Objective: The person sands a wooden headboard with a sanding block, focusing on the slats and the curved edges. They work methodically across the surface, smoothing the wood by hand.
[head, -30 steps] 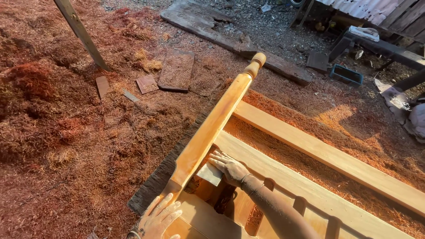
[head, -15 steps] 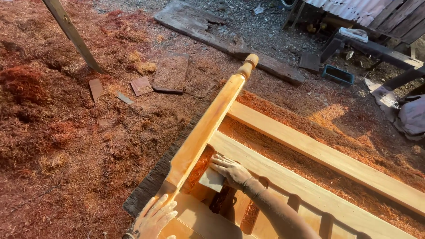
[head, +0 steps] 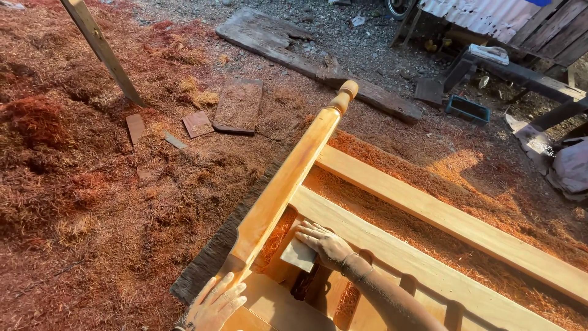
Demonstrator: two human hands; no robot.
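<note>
Pressing the folded sandpaper (head: 299, 254) flat under my right hand (head: 329, 244) fingers against the frame rail (head: 392, 242), I brace the turned post (head: 288, 178) with my left hand (head: 215, 304), fingers spread wide, keeping pressure even along the grain.

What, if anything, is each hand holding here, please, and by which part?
The right hand presses a small sanding sheet flat under its fingers against the wooden frame. The left hand lies flat at the turned post's base, with no closed grip.
</note>
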